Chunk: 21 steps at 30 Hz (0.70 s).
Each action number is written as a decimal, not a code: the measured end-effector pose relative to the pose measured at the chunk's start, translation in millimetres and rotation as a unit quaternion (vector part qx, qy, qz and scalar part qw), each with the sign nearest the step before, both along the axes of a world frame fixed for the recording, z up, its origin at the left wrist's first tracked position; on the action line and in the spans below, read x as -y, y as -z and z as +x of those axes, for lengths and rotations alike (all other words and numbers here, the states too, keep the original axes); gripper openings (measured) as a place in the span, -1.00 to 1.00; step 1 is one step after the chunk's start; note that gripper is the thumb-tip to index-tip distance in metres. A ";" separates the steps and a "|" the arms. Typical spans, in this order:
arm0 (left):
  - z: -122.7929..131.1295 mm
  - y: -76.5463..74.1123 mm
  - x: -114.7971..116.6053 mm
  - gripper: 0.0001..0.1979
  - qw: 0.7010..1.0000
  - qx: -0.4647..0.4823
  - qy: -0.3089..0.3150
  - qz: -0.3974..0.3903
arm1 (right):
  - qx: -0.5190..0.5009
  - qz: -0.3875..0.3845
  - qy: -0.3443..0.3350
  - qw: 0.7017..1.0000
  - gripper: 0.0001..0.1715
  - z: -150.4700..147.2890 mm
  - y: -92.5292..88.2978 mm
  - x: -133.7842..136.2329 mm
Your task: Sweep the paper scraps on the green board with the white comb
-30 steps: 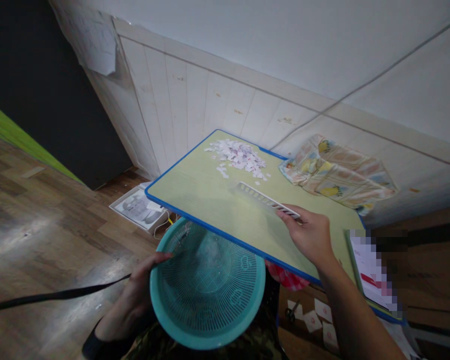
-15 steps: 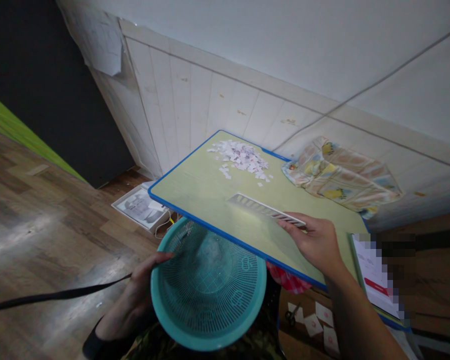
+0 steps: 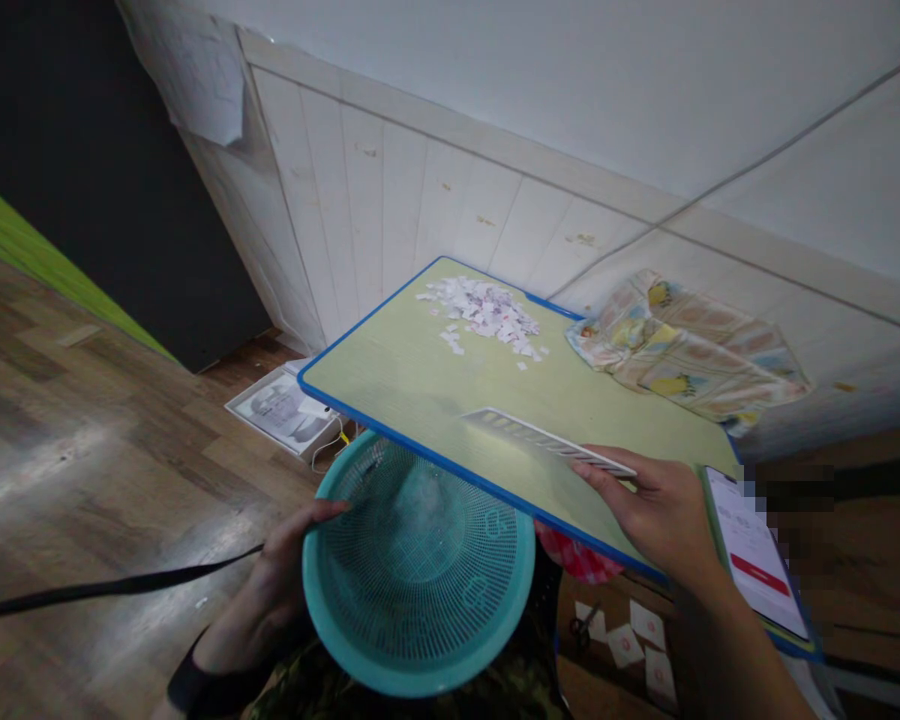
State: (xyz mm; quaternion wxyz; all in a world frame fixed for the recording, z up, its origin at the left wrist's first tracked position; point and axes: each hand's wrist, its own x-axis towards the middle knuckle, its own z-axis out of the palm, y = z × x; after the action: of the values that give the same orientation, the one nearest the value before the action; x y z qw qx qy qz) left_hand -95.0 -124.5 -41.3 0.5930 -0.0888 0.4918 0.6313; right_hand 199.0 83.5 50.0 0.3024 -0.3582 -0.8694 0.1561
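Note:
My left hand (image 3: 281,575) grips the rim of a teal mesh basket (image 3: 418,570), held just under the near edge of a low green table with a blue border (image 3: 390,380). My right hand (image 3: 660,505) is closed on a white slotted ruler-like strip (image 3: 544,440) that lies flat on the tabletop close to the near edge. A pile of small white paper scraps (image 3: 484,310) sits at the far side of the table, well beyond the strip.
A patterned folded cloth (image 3: 690,345) lies at the table's far right against the white panelled wall. A printed sheet (image 3: 754,550) lies at the right edge. A white box (image 3: 285,410) and paper pieces (image 3: 630,635) are on the wooden floor. A black strap (image 3: 105,590) crosses at left.
My right hand has drawn the white strip across the table toward the near edge and the basket. The left hand and basket have stayed in place.

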 end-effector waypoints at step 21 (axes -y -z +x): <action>-0.4 -5.8 -2.1 -0.85 1.000 0.008 -0.004 -0.003 | -0.016 -0.012 -0.038 0.999 -0.83 -10.8 -8.6 9.8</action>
State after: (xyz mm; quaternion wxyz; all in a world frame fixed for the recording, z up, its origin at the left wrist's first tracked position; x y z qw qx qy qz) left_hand -95.5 -122.3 -35.5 0.5941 -0.0971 0.4887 0.6315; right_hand 188.2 73.7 58.7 0.3063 -0.3260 -0.8753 0.1835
